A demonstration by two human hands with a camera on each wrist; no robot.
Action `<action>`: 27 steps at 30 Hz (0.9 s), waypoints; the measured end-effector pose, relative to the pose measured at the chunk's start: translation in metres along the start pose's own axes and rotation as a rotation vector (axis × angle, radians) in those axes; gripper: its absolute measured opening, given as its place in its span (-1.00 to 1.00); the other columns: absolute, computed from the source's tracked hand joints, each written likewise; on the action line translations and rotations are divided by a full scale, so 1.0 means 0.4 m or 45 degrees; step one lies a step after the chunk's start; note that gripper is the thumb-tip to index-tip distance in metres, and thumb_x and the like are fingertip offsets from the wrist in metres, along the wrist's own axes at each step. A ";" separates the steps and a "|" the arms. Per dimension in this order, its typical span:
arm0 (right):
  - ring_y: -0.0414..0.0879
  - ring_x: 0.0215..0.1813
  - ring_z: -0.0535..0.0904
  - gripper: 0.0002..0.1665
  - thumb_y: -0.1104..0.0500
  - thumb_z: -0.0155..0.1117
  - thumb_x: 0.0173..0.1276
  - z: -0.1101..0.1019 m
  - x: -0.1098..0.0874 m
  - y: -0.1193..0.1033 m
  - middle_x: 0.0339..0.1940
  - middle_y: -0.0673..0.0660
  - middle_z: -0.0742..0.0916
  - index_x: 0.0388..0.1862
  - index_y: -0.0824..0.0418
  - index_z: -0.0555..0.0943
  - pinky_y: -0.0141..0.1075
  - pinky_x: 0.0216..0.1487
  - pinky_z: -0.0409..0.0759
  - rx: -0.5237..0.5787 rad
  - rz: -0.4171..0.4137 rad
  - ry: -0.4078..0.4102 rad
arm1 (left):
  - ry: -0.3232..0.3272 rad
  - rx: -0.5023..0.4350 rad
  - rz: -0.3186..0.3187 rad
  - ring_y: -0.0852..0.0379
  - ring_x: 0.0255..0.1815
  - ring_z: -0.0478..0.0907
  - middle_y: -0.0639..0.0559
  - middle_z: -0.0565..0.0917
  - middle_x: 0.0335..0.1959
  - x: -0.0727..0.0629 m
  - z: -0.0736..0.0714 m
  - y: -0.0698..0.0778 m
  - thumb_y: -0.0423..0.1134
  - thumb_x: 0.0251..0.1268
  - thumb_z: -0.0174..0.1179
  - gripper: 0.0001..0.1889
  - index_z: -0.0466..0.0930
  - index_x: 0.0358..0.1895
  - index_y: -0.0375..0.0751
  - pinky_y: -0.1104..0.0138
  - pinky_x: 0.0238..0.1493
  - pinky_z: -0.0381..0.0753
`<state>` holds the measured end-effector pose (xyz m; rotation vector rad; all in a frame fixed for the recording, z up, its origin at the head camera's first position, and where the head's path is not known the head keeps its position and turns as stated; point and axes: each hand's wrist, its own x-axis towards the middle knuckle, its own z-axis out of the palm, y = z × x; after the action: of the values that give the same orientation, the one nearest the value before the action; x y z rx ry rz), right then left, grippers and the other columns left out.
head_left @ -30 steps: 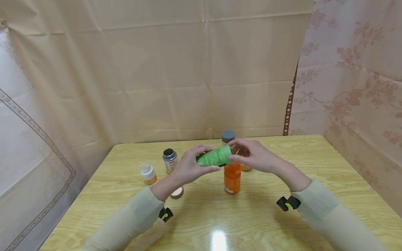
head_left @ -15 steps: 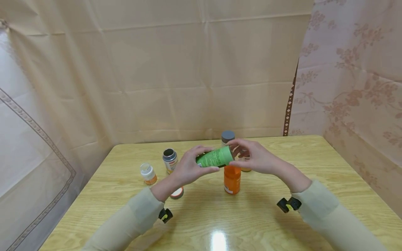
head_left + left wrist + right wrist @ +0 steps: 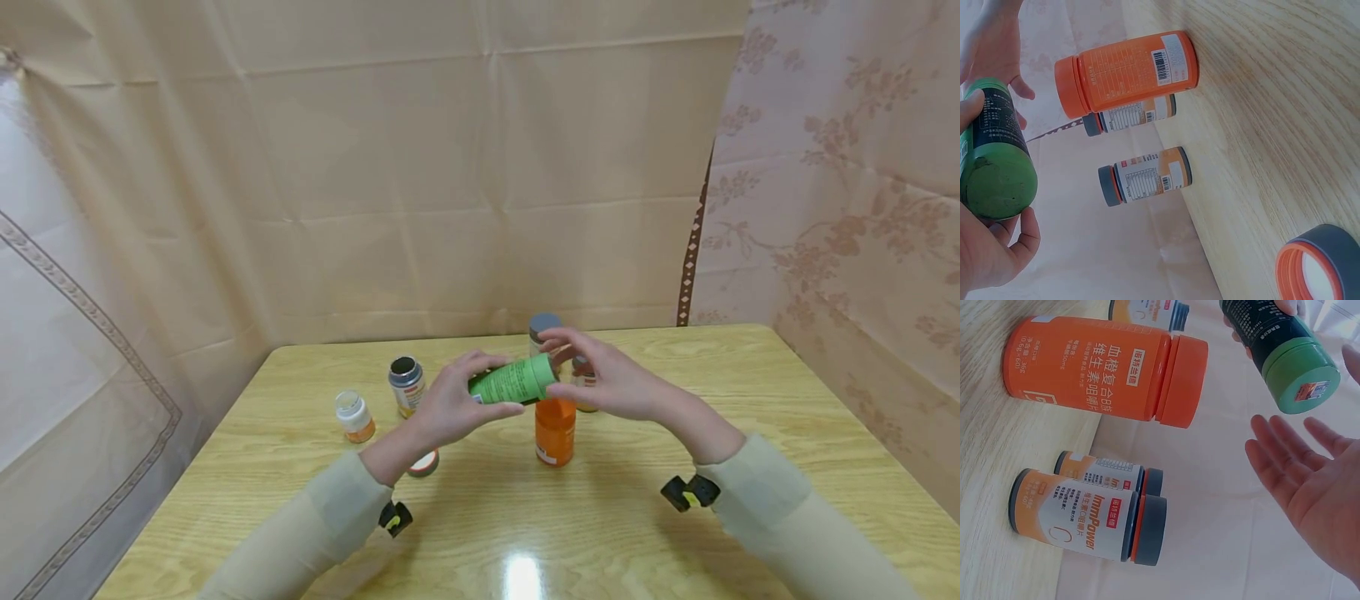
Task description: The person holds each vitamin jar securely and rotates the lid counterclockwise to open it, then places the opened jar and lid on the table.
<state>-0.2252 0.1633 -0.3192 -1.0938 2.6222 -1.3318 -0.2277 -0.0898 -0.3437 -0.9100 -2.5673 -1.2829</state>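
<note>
My left hand [image 3: 450, 400] grips a green bottle [image 3: 513, 381] with a dark label, held tilted nearly on its side above the table. Its green lid [image 3: 1300, 375], bearing a small sticker, points right; the bottle's plain base shows in the left wrist view. Beside the lid, my right hand [image 3: 611, 375] has its fingers spread, and in the right wrist view the palm [image 3: 1329, 506] holds nothing and its fingers look apart from the lid. An orange bottle [image 3: 555, 435] stands upright just below the green one.
Behind the hands stand two grey-lidded bottles, one [image 3: 545, 323] farther back, another [image 3: 1085, 515] partly hidden by my right hand in the head view. At left are a lidless bottle [image 3: 407, 383], a small white-and-orange jar [image 3: 354, 415] and a loose grey lid [image 3: 423, 462] on the wooden table [image 3: 480, 525].
My right hand's fingers have spread a little wider around the lid end. The left hand keeps its grip, and the green bottle has barely shifted.
</note>
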 end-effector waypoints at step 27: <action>-0.07 -0.18 0.59 -0.52 0.06 0.31 0.38 -0.004 0.005 -0.003 -0.18 0.05 0.65 0.20 0.21 0.50 -0.19 -0.13 0.61 -0.054 0.080 -0.022 | 0.005 0.030 0.021 0.17 -0.22 0.45 0.20 0.55 -0.10 -0.001 0.001 0.000 -0.07 -0.03 0.53 -0.44 0.62 0.13 0.01 0.27 -0.26 0.54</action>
<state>-0.2264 0.1626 -0.3167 -1.0141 2.6608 -1.2546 -0.2275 -0.0898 -0.3441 -0.9216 -2.5606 -1.2455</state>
